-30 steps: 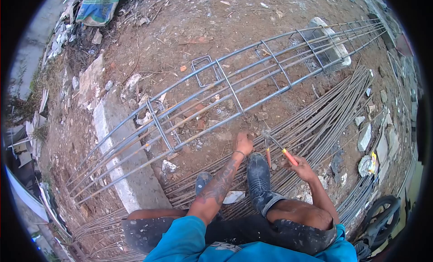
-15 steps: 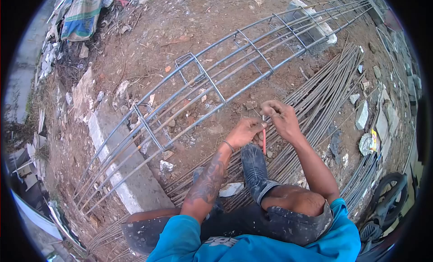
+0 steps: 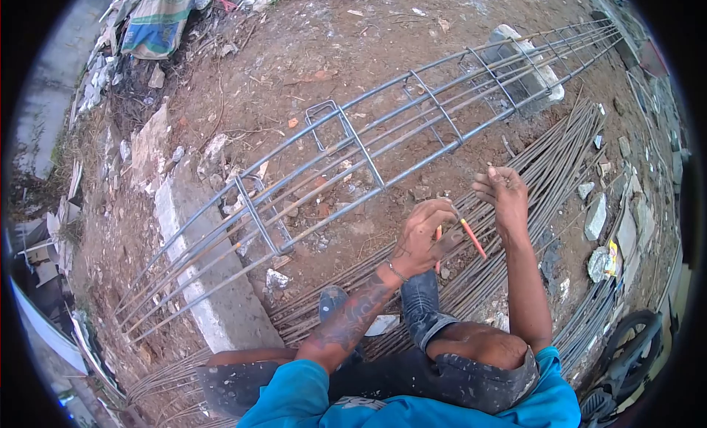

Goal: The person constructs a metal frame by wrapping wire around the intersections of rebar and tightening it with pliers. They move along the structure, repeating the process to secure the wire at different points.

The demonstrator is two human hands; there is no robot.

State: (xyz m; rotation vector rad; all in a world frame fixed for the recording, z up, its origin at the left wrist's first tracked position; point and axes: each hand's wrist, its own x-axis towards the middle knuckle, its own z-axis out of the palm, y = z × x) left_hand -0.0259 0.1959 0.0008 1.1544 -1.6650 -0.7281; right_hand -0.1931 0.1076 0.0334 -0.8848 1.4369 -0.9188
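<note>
My left hand (image 3: 421,238) is closed around a pair of pliers with red-orange handles (image 3: 473,239), which stand apart and point down toward me. The jaws are mostly hidden by my fingers. Up and to the right, my right hand (image 3: 505,192) is raised with its fingers curled and the thumb pressed to them; anything thin in that pinch is too small to make out. Both hands are above a bundle of thin steel rods (image 3: 534,170) on the ground. Beyond them lies a long rebar cage (image 3: 383,183) with square stirrups (image 3: 359,144) around its bars.
One end of the cage crosses a concrete block (image 3: 213,295); another block (image 3: 541,78) supports it farther off. My boot (image 3: 423,303) is beside the rods. Rubble and a foil-like wrapper (image 3: 600,264) lie at right, near a black wheel (image 3: 637,339). A torn sack (image 3: 158,23) lies at upper left.
My hands have moved apart: the right went up and right, the left slightly right. The pliers' handles, pressed together before, are now spread. The view has shifted slightly.
</note>
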